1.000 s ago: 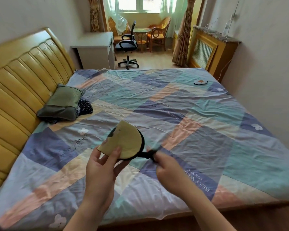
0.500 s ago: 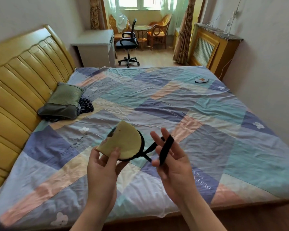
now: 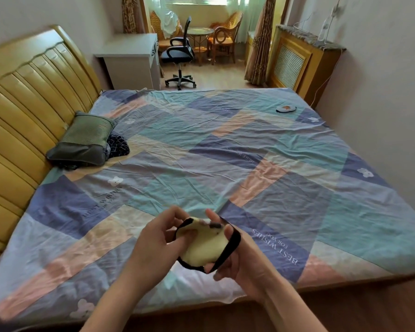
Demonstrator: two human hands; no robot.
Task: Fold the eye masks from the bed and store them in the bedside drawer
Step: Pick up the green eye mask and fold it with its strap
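A folded pale-yellow eye mask with a black strap is held above the bed's near edge. A second eye mask lies flat at the far right.

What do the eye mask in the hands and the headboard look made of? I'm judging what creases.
Eye mask: soft matte cream fabric, probably padded, with a flat black band that looks elastic; it bends between both hands. Headboard: glossy yellow ribbed panels, likely leather or vinyl, in a wooden-looking frame.
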